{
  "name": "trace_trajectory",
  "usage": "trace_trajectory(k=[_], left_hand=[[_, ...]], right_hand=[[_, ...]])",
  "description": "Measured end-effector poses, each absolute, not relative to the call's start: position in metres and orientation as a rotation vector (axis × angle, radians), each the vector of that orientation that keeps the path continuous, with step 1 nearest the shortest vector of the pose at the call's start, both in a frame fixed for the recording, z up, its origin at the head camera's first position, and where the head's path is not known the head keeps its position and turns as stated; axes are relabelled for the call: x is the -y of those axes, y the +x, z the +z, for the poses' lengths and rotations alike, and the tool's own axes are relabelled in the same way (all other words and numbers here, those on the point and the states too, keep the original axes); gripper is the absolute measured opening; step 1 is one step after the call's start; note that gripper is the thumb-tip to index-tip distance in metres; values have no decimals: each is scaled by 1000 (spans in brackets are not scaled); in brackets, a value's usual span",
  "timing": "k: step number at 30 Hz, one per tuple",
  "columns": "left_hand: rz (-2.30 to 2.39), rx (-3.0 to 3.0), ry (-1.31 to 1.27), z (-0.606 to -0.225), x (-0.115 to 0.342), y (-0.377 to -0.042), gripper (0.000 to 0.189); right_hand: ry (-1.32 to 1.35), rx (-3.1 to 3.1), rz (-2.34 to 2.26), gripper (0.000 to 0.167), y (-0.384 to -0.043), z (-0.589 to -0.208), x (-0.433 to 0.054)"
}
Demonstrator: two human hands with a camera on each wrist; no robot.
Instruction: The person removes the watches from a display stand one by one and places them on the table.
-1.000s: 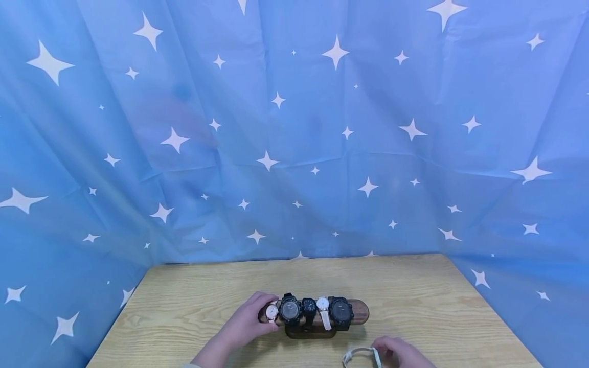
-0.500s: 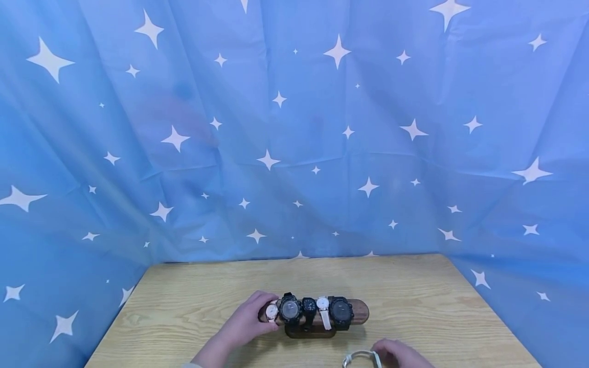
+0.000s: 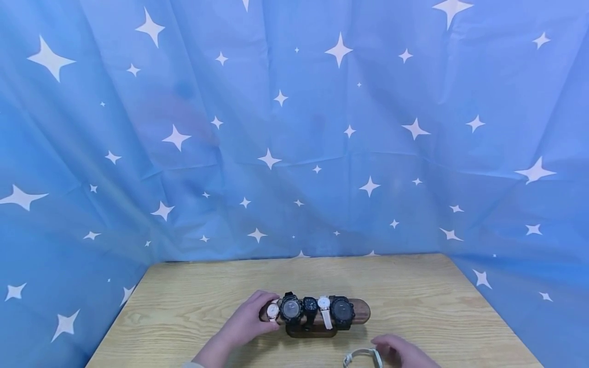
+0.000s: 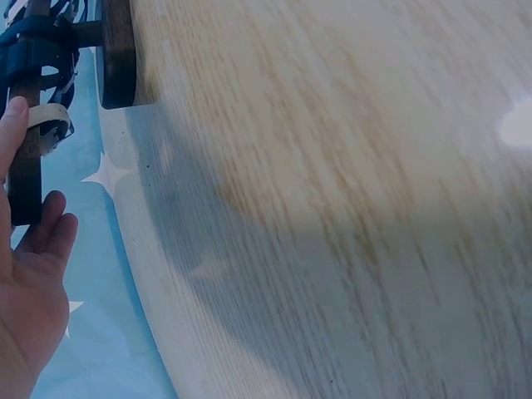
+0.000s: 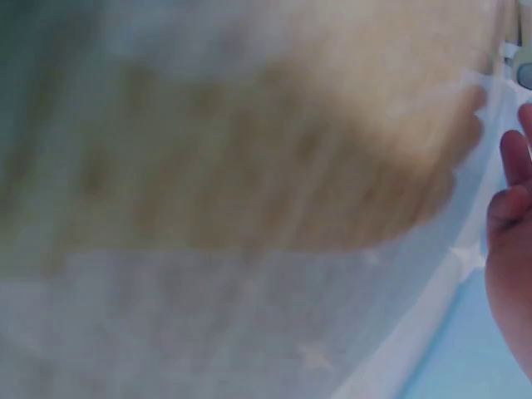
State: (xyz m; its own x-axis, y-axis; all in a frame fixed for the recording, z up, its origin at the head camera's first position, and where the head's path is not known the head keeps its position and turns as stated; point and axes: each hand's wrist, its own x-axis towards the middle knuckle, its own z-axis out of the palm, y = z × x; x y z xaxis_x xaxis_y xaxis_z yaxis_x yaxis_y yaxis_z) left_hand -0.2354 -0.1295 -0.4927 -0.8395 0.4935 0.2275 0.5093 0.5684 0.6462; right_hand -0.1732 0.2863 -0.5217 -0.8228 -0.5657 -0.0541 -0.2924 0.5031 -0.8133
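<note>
A wooden watch stand [image 3: 362,312] carries a row of several watches in the head view. At its left end my left hand [image 3: 248,319] grips the bar, beside a white-faced watch [image 3: 273,311]. In the left wrist view the thumb lies by the cream strap [image 4: 51,115] and the other fingers [image 4: 60,237] reach past the bar's end. Nearer the front, a light-strapped watch [image 3: 378,359] stands on its edge on the table, its strap looped. My right hand [image 3: 407,352] is beside it with fingers loosely bent; the right wrist view shows the fingertips just short of this watch [image 5: 524,73].
The pale wood table [image 3: 198,291] extends around the stand. Blue cloth [image 3: 294,153] with white stars hangs behind it and along both sides. Black watches [image 3: 342,311] and a white-strapped one [image 3: 324,309] sit along the bar.
My right hand has shifted slightly, its fingertips now a little higher against the loose watch in the head view. The left hand and the stand have stayed put.
</note>
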Motion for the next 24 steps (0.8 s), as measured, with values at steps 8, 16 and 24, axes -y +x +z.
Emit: trace_trajectory(k=[8, 16, 24], left_hand=[[-1154, 2750, -880, -493, 131, -234, 60], [-1140, 2753, -871, -492, 133, -234, 62], [-1139, 2763, -875, -493, 129, -234, 61]], right_hand=[[-586, -2592, -1169, 59, -176, -497, -276], [-716, -2857, -1183, 55, -184, -477, -261], [-783, -3045, -1109, 58, -191, -473, -252]])
